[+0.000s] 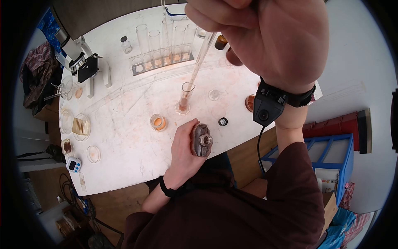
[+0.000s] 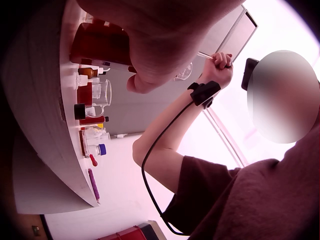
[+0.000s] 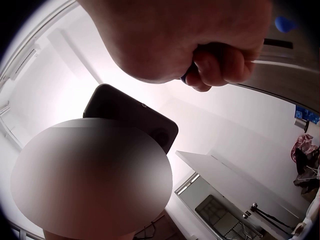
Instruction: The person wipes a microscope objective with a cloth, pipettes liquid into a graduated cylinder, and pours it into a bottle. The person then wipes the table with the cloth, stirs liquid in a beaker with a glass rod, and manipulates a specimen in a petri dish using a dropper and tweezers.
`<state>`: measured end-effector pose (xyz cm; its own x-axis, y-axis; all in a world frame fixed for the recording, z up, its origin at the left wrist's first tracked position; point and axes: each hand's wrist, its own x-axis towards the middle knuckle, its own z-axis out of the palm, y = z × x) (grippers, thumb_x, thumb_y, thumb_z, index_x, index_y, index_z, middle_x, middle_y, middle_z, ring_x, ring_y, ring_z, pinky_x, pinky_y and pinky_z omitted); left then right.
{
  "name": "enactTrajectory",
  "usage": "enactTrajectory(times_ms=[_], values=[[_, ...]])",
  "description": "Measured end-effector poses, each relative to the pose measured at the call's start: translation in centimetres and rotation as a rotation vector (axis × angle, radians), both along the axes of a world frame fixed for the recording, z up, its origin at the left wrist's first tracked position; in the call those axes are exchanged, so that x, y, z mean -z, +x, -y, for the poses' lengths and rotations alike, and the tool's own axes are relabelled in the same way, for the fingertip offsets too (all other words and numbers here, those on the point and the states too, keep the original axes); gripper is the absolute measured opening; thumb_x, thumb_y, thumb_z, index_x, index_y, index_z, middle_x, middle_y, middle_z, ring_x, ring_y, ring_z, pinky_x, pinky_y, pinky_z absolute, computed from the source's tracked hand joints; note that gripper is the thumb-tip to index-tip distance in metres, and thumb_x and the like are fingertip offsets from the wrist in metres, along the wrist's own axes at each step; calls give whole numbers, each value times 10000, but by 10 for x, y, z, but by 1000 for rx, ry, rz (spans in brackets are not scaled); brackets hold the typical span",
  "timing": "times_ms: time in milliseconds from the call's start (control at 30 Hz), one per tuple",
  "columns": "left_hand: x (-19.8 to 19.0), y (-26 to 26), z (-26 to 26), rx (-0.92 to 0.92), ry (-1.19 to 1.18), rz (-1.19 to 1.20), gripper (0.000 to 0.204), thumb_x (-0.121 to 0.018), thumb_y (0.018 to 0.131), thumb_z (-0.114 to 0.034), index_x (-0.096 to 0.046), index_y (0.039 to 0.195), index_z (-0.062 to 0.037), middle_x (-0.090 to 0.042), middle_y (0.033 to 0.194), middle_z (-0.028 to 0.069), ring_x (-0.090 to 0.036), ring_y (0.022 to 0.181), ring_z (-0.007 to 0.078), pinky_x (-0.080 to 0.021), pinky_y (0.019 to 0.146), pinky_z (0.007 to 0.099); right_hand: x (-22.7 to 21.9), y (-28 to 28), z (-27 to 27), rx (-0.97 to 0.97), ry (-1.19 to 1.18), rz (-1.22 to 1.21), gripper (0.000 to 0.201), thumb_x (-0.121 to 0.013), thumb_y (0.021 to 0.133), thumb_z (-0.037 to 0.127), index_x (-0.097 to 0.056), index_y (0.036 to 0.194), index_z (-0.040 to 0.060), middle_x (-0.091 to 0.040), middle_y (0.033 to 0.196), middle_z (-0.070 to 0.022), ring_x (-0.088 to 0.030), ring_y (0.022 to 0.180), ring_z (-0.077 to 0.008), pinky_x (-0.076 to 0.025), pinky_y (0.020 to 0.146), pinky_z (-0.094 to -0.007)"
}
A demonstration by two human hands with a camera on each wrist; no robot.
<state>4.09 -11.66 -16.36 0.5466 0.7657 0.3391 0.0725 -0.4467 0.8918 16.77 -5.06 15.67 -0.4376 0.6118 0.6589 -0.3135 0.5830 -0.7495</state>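
- Head view: the left hand [image 1: 182,153] grips a brown bottle [image 1: 196,143] round its body, which leaves the uncapped mouth free and facing up. Whether its base touches the desk [image 1: 124,166] cannot be told.
- The right hand [image 1: 286,41], raised high, grips a long glass tube [image 1: 203,58], probably because its length calls for a lifted arm. The tube slants down towards the graduated cylinder [image 1: 186,93], which stands upright on its foot; whether the tip is inside is hard to make out.
- A small black cap [image 1: 223,121] lies near the bottle, likely within reach for closing it. Behind, a rack [image 1: 163,64] holds test tubes [image 1: 154,39] upright.
- Left wrist view: the left hand covers part of the bottle, and its fingertips are mostly hidden. A glass beaker [image 2: 101,94] stands beyond; the small containers about it overlap too much to sort out. The right hand's fingers curl round the tube, whose lower length is out of sight.
- Right wrist view: the right hand's fingers are curled in tightly, with a dark blue bit [image 3: 186,77] peeping out, too covered to identify. The bottle and cylinder are outside this view.
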Motion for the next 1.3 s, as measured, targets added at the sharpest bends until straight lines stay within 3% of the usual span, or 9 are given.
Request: enactTrajectory(times_ms=[667, 733, 867, 933, 1133, 1200, 1233, 1267, 1300], values=[[-2, 0, 0, 4, -9, -3, 737, -849, 821, -52, -479, 1457, -5, -610, 1298, 183, -658, 1141, 322, -542, 981, 410, -1, 12, 6, 7, 3, 28, 467, -496, 1095, 604, -605, 1023, 155, -493, 768, 72, -351, 569, -96, -286, 540, -291], [-2, 1, 1, -24, -5, 46, 706, -858, 804, -59, -525, 1425, -9, -630, 1229, 187, -650, 1096, 359, -554, 926, 416, -3, 17, 7, 3, 5, 31, 469, -494, 1095, 605, -605, 1024, 155, -493, 768, 72, -352, 570, -96, -286, 540, -291], [-2, 0, 1, -27, 4, 49, 710, -861, 805, -64, -524, 1427, -9, -631, 1233, 187, -650, 1096, 358, -555, 927, 415, -5, 21, 6, -5, 7, 38, 472, -491, 1095, 608, -605, 1026, 155, -494, 770, 72, -352, 570, -96, -287, 540, -292], [0, -2, 1, 7, -20, 8, 736, -853, 819, -50, -480, 1452, 1, -613, 1285, 177, -661, 1126, 308, -546, 969, 400, -9, 32, 9, -13, 8, 42, 474, -489, 1095, 610, -606, 1027, 155, -494, 771, 72, -353, 570, -96, -287, 540, -292], [0, -2, 0, -8, 7, 21, 739, -864, 813, -57, -489, 1446, 0, -613, 1284, 170, -659, 1109, 306, -550, 955, 396, -9, 32, 9, -53, 2, 51, 480, -484, 1096, 615, -606, 1031, 155, -495, 774, 72, -354, 571, -96, -287, 540, -293], [-1, -2, -1, -14, 4, 22, 738, -868, 811, -64, -494, 1446, -5, -612, 1281, 170, -658, 1108, 311, -549, 957, 399, -33, 102, 25, -76, -4, 53, 482, -483, 1096, 616, -606, 1032, 155, -496, 774, 72, -354, 571, -96, -287, 540, -293], [-1, -3, -1, -5, 3, 23, 738, -871, 810, -71, -499, 1445, -11, -612, 1277, 170, -656, 1107, 317, -547, 959, 402, -27, 84, 20, -86, -8, 54, 483, -482, 1096, 617, -606, 1033, 155, -496, 775, 72, -354, 572, -96, -287, 540, -293], [-2, -3, -1, -16, -1, 23, 738, -871, 810, -71, -499, 1445, -11, -612, 1277, 170, -656, 1107, 317, -547, 959, 402, -41, 130, 29, -96, -11, 55, 483, -481, 1096, 618, -606, 1033, 155, -496, 775, 72, -354, 572, -96, -287, 540, -293], [-2, -3, -2, -11, 12, 26, 737, -873, 809, -78, -503, 1443, -17, -611, 1273, 170, -655, 1105, 320, -546, 957, 405, -35, 111, 27, -108, -15, 56, 484, -480, 1096, 618, -606, 1034, 155, -496, 776, 72, -354, 572, -96, -287, 540, -293]])
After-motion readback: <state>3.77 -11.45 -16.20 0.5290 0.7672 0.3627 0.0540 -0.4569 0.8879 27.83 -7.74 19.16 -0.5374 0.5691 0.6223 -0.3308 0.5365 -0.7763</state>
